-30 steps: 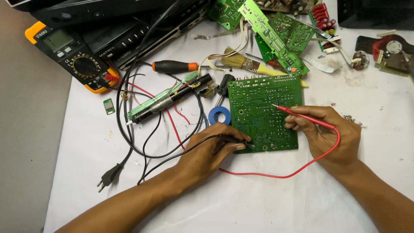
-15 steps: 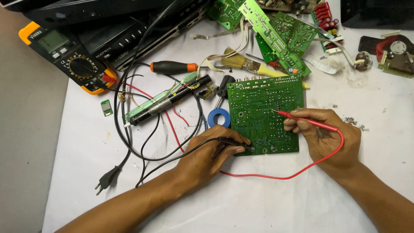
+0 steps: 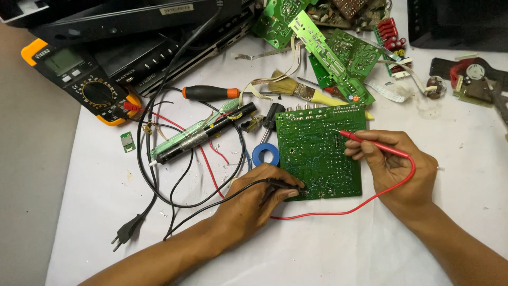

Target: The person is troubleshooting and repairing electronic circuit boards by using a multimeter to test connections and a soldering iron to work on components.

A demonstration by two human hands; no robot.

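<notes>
Head view | left hand (image 3: 254, 198) pinches black probe (image 3: 283, 184) | right hand (image 3: 394, 169) pinches red probe (image 3: 370, 143)

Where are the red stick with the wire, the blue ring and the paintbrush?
red probe (image 3: 378, 146), head view, middle of its handle.
blue tape roll (image 3: 257, 155), head view, left side of the ring.
paintbrush (image 3: 283, 86), head view, on its bristles.
</notes>
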